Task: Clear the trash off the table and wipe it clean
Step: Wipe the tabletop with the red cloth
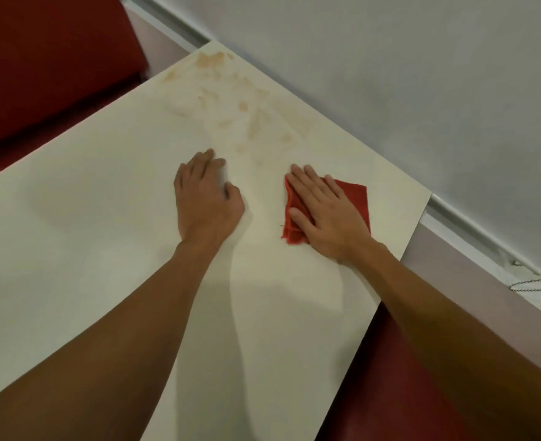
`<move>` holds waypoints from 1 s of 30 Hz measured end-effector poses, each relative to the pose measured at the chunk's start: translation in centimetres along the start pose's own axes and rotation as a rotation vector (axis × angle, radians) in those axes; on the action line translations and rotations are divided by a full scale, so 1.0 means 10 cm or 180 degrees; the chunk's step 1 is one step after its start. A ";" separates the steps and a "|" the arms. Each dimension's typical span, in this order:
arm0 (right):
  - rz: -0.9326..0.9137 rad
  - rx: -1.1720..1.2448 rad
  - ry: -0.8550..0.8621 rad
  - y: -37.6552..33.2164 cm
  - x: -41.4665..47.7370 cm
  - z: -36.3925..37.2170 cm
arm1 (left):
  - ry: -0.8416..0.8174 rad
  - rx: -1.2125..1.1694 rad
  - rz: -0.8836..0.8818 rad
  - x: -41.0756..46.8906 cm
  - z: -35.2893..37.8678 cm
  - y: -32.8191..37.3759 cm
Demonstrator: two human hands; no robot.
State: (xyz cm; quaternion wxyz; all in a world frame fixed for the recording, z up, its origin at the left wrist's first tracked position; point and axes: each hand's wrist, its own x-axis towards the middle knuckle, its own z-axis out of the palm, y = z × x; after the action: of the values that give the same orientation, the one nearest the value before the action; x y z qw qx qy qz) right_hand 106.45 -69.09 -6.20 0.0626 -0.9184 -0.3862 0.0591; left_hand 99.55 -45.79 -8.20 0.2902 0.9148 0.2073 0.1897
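- Head view: the right hand (323, 214) lies flat, fingers straight and close together, pressing a folded red cloth (355, 198) onto the table (87, 233) near its right edge.
- The left hand (205, 198) rests mid-table, fingers loosely bent, holding nothing.
- Brownish stains (246, 113) spread toward the far corner, not yet wiped.
- Risk: with only a flat palm on it, the cloth could bunch or slip off the right edge, and 1 pass may just smear the stains.
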 end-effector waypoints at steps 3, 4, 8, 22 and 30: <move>0.0862 -0.0010 0.0098 0.25 0.14 -0.03 | -0.0023 -0.0046 -0.0047 0.00 0.02 0.01; 0.1193 -0.0001 0.0172 0.21 0.33 -0.01 | -0.0034 -0.0053 -0.0066 0.00 0.03 0.02; 0.0975 0.0061 0.0138 -0.18 0.77 0.04 | -0.0051 0.0012 -0.0056 0.00 0.02 0.00; 0.0426 0.0116 0.0100 -0.38 0.64 0.06 | 0.0012 -0.0002 -0.0048 -0.01 0.02 -0.01; 0.1384 0.0122 0.0303 0.18 0.48 0.03 | 0.0006 0.0010 -0.0108 0.00 0.04 -0.02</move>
State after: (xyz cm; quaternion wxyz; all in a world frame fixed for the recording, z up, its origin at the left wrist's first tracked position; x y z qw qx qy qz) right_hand 111.01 -66.83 -7.08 0.0839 -0.9804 -0.1745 0.0350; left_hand 99.71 -45.78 -8.62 0.2917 0.9114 0.2233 0.1852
